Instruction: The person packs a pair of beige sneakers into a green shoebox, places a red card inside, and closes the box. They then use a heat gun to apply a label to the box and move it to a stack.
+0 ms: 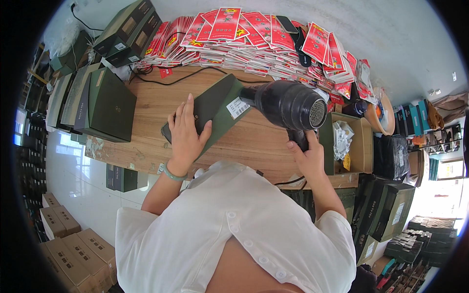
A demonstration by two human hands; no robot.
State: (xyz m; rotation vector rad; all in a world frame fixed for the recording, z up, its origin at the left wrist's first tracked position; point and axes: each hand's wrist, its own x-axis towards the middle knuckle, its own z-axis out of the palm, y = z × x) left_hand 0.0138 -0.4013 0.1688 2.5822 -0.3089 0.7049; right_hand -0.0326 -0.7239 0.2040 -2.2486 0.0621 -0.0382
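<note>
A dark green shoe box (217, 128) lies at a slant on the wooden table in front of me, with a white barcode label (238, 107) on its side. My left hand (187, 128) rests on the box, fingers stretched out and thumb apart. In my right hand (309, 157) is the handle of a black hair dryer (278, 103), my fingers wrapped round it. The dryer's nozzle points left at the labelled side of the box, very close to it; whether they touch I cannot tell. Its round rear grille faces right.
Stacks of red printed cards (254, 53) line the back of the table (151, 110), with a phone (287, 24) on top. Green shoe boxes (111, 105) stand at the left. An open box (361, 146) with white packets sits right. A black cord (190, 75) crosses the tabletop.
</note>
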